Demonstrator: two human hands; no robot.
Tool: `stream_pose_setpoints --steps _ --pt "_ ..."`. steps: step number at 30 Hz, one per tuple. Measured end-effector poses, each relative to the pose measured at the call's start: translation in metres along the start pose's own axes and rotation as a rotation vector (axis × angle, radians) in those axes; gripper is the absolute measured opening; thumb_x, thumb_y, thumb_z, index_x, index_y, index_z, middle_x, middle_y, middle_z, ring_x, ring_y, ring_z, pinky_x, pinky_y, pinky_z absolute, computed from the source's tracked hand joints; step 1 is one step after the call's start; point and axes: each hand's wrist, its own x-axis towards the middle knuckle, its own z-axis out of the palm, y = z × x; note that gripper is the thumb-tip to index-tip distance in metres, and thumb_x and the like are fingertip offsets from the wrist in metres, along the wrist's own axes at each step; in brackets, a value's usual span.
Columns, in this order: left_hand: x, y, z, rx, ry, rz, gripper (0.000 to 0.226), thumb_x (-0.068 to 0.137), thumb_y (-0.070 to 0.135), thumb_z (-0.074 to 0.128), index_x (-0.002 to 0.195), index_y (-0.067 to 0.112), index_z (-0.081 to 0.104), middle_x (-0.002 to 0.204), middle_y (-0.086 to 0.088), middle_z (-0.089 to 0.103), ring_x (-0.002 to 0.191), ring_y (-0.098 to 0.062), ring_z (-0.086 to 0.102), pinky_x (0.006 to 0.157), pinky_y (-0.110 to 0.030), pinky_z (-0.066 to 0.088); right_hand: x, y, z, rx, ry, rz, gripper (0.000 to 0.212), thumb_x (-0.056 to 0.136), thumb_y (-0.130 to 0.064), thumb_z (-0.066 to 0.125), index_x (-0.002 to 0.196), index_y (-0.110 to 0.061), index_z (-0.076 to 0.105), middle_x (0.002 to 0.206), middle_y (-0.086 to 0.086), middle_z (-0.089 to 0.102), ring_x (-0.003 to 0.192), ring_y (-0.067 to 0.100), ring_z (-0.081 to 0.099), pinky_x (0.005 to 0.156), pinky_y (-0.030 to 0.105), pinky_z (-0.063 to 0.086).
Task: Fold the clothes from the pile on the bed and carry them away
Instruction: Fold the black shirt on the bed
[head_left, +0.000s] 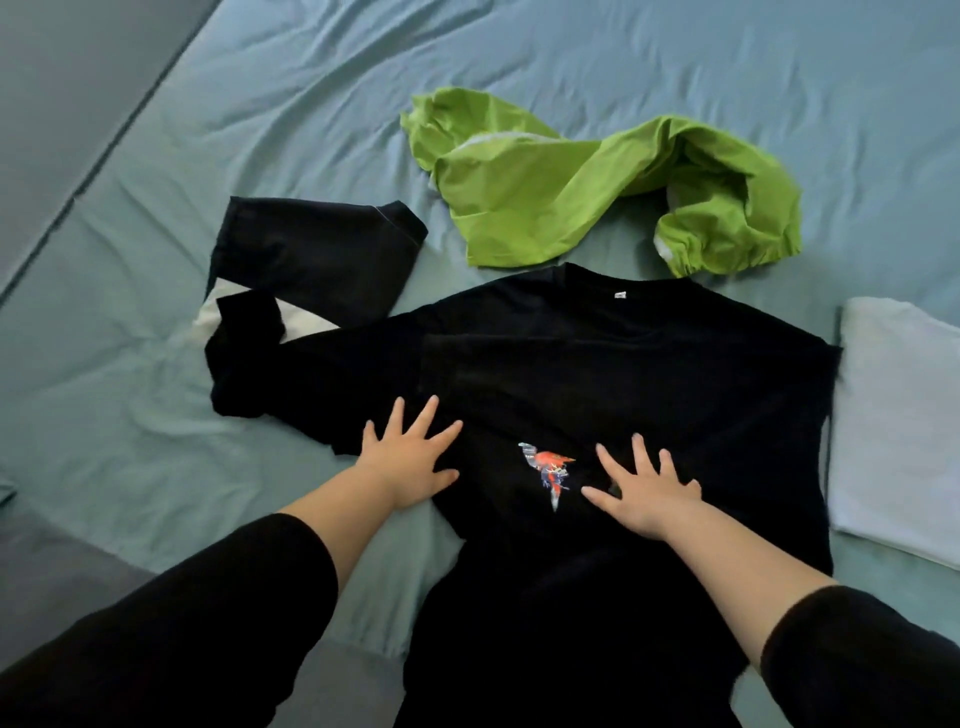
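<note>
Head view. Black T-shirt (649, 374) lies flat on the teal bed sheet (260, 104), collar on the far side from the hands, a small white label (620, 295) at the neckline.

Left hand (408, 460): palm down, fingers straight and spread, pressing on the shirt's left part; the heel of the hand sits near the cloth's edge. It grips nothing.

Right hand (647, 493): palm down, fingers fanned and straight, flat on the shirt's front. Nothing is pinched.

Between the two hands: a small red and blue bird print (551, 470), nearer the right thumb, touching neither hand.

Both forearms are in black sleeves (208, 623) pushed up from the wrists.

Beyond the left hand and to its outer side: a black garment with white panels (311, 260), loosely laid, its near end overlapping the T-shirt's left sleeve.

Beyond both hands, past the collar: a crumpled lime-green garment (545, 197), elastic hem showing at its right end, just beside the collar.

Outside the right hand: a pale folded cloth (904, 415), set against the shirt's right edge.
</note>
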Motion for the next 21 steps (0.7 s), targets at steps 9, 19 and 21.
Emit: stream_pose_setpoints --steps 9,19,21 --pt "-0.025 -0.072 -0.020 -0.158 0.317 -0.100 0.064 0.096 0.047 0.047 0.152 0.029 0.023 0.163 -0.005 0.012 0.150 -0.025 0.006 0.118 -0.044 0.021 -0.024 -0.086 0.017 0.116 0.241 -0.239 0.067 0.098 -0.052 0.033 0.154 -0.031 0.003 0.163 -0.003 -0.003 0.150 0.019 0.001 0.119 0.044 0.009" --pt "-0.020 -0.205 -0.059 -0.450 0.487 -0.303 0.073 0.095 0.043 0.052 0.152 0.039 0.008 0.162 -0.001 -0.005 0.143 -0.035 0.020 0.107 -0.057 0.036 -0.036 -0.263 -0.007 0.346 0.275 -0.399 0.060 0.101 -0.039 0.039 0.154 -0.029 0.014 0.162 -0.007 0.011 0.148 0.011 0.013 0.118 0.035 0.017" --pt "-0.010 -0.221 -0.064 -0.483 0.534 -0.307 0.081 0.092 0.044 0.057 0.154 0.033 0.005 0.161 -0.002 0.004 0.139 -0.033 0.033 0.103 -0.051 0.042 -0.037 -0.294 -0.011 0.429 0.261 -0.402 0.059 0.100 -0.037 0.042 0.153 -0.028 0.018 0.162 -0.007 0.012 0.147 0.012 0.018 0.118 0.034 0.021"
